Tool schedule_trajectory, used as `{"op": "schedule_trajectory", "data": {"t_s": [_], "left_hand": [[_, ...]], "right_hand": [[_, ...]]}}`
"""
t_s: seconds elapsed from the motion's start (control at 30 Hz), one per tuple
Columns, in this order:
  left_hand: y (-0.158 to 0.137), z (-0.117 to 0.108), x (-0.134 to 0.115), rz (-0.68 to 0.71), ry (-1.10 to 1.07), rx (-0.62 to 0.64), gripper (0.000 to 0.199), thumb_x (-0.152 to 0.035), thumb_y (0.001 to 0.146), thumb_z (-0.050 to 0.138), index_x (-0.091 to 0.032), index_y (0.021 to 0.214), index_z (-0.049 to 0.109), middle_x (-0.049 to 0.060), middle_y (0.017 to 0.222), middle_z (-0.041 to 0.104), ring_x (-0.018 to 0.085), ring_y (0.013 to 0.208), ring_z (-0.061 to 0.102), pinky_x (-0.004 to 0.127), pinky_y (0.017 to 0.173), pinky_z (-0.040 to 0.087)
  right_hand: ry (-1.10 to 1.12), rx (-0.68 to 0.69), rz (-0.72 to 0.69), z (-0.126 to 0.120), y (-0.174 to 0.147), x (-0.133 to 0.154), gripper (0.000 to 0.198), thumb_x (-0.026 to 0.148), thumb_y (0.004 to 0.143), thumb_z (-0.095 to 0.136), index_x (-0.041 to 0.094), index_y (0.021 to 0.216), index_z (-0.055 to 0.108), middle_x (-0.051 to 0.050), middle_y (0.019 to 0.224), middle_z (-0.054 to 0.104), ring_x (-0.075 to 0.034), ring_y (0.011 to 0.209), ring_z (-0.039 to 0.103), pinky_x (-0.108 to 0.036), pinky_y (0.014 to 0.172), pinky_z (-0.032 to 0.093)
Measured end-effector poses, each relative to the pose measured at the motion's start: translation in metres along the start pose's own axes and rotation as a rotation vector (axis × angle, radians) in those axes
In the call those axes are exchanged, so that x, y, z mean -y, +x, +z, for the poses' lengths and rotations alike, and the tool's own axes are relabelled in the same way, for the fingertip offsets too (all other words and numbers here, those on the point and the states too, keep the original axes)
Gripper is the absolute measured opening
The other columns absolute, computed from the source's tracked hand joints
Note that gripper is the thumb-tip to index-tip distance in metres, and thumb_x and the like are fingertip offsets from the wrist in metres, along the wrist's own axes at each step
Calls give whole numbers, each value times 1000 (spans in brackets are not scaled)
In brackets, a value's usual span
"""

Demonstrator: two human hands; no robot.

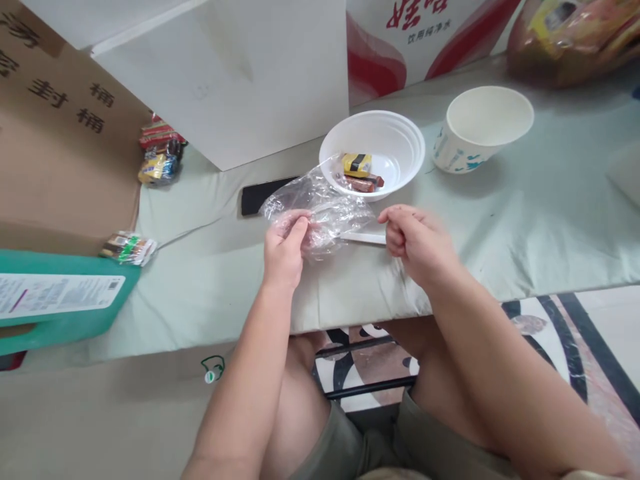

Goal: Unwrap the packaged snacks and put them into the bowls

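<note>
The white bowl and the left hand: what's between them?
In the head view, crumpled clear plastic lies between the left hand and the white bowl.

Far to the left of the left hand (285, 250) is a big brown box (65, 160) with black writing, and a green thing (75, 331) with a white label is closer to the person. Just past that hand lies a flat black thing (265, 197), with a tall white box (225, 80) behind it. Past the right hand (420, 243) are a red and white box (425, 40) and, farther right, a shiny bag (575, 40).
</note>
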State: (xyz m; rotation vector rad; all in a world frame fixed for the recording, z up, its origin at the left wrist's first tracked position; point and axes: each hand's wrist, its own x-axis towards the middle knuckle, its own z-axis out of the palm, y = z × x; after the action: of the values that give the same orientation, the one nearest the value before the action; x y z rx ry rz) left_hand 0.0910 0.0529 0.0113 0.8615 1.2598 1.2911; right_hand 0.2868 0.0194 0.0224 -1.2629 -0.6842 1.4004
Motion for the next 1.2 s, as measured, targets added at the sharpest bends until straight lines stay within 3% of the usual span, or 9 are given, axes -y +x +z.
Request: {"op": "schedule_trajectory", "data": {"t_s": [0.27, 0.37, 0.5, 0.6, 0.7, 0.77, 0.9, 1.03, 1.2], "left_hand": [[-8, 23, 3, 139, 78, 74, 3, -16, 58, 66, -18, 59, 64, -2, 54, 63, 10, 44, 54, 19, 39, 36], [-15, 26, -5, 170, 62, 46, 6, -14, 56, 67, -18, 55, 62, -4, 45, 55, 7, 38, 45, 19, 36, 29], [-30, 32, -27, 145, -33, 29, 19, -20, 57, 81, -20, 59, 63, -4, 53, 62, 7, 39, 49, 18, 34, 32], [-34, 46, -37, 96, 60, 19, 22, -29, 59, 88, -21, 69, 70, -5, 48, 60, 8, 34, 45, 18, 30, 31], [-29, 64, -36, -14, 240, 30, 22, -28, 61, 87, -20, 77, 74, -4, 45, 61, 10, 30, 45, 19, 28, 32], [-23, 72, -34, -64, 287, 76, 22, -26, 63, 85, -18, 80, 74, -3, 46, 61, 10, 32, 49, 19, 29, 36], [-12, 75, -34, -71, 327, 192, 21, -25, 66, 87, -18, 82, 76, -5, 47, 59, 10, 32, 49, 18, 28, 39], [-2, 68, -38, 30, 260, 417, 20, -34, 68, 91, -23, 78, 77, -6, 46, 61, 9, 26, 44, 17, 24, 34], [15, 67, -48, 19, 194, 693, 30, -49, 69, 87, -20, 67, 79, 6, 57, 71, 16, 44, 63, 24, 41, 51]], "right_hand": [[40, 101, 86, -1, 12, -4, 21, 36, 81, 62, 22, 68, 54, 9, 47, 35, -7, 43, 25, -25, 44, 16], [112, 142, 78, 2, 11, -6, 28, 40, 84, 64, 23, 67, 50, 10, 50, 32, -7, 45, 25, -24, 45, 19], [244, 213, 102, -1, 9, -3, 30, 45, 85, 61, 24, 68, 48, 10, 53, 29, -8, 47, 24, -24, 46, 21], [332, 222, -64, -11, 11, 4, 32, 55, 84, 60, 24, 79, 58, 4, 66, 49, -11, 59, 46, -25, 54, 39], [342, 268, -220, -25, 13, 12, 44, 63, 79, 66, 25, 101, 64, -3, 104, 69, -18, 99, 64, -32, 84, 52], [219, 271, -177, -34, 15, 15, 43, 54, 75, 74, 24, 106, 64, -4, 109, 72, -20, 102, 65, -34, 88, 52], [-21, 209, -42, -45, 19, 15, 14, 27, 79, 67, 23, 92, 65, 3, 75, 67, -13, 62, 59, -30, 63, 49], [184, 287, -82, -50, 23, 19, 11, 25, 78, 61, 23, 89, 63, 7, 60, 56, -9, 46, 48, -25, 48, 39], [414, 287, -77, -51, 26, 21, 13, 35, 75, 58, 22, 75, 60, 4, 61, 56, -11, 52, 51, -25, 51, 39]]}}
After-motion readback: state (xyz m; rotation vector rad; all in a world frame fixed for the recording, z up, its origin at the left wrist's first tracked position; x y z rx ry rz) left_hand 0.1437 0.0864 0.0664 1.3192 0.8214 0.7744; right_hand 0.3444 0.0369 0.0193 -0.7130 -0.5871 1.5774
